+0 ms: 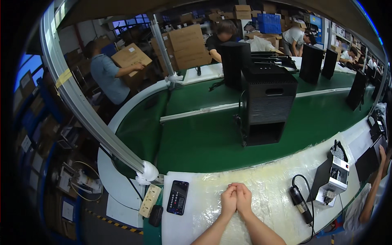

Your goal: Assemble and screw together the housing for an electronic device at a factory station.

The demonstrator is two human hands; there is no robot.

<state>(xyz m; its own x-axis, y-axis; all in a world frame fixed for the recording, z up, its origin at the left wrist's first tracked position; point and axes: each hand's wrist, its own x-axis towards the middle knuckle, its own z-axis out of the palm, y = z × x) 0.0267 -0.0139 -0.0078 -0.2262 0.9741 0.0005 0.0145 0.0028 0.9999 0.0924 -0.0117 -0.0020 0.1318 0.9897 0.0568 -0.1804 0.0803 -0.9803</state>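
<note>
My left hand point(228, 201) and my right hand point(244, 198) rest pressed together on the plastic-wrapped white bench top point(204, 220), fingers curled closed. No object shows in either hand, though the palms are hidden. To their left lies a black smartphone point(178, 197) with its screen lit. On the right is a black cylindrical electric screwdriver point(300, 204) with a looped cord. Beside it stands a small silver and black machine point(332, 181), probably a screw feeder.
Beyond the bench runs a green conveyor point(196, 143) carrying a tall black appliance housing point(269, 106) and several black panels. A metal post point(90, 106) rises at left, near a power strip point(150, 201). One person point(110, 73) carries a carton; a co-worker's arm point(373, 188) reaches in at right.
</note>
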